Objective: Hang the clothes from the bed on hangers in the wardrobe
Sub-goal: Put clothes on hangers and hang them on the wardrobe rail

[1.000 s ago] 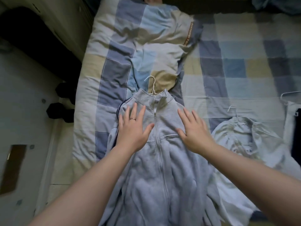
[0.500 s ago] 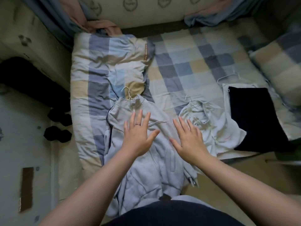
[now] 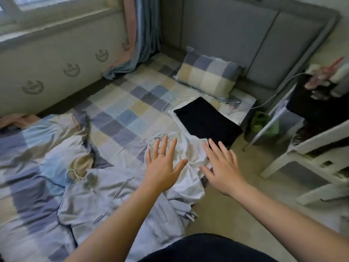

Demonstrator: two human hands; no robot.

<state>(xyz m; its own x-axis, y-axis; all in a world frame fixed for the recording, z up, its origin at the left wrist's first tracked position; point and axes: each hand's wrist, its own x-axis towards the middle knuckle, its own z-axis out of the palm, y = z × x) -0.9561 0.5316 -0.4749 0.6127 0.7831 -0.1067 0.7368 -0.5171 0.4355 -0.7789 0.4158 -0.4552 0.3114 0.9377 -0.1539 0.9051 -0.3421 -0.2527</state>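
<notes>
Grey zip jacket on its hanger flat on the bed, my left hand spread wide and empty over the crumpled white garment, my right hand splayed empty beside it, black garment beyond.

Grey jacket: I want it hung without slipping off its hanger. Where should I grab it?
Probably the hanger hook, which sticks out of the jacket collar. Come from above at the collar end: the hook lies bare on the quilt, so fingers can curl round it.
</notes>
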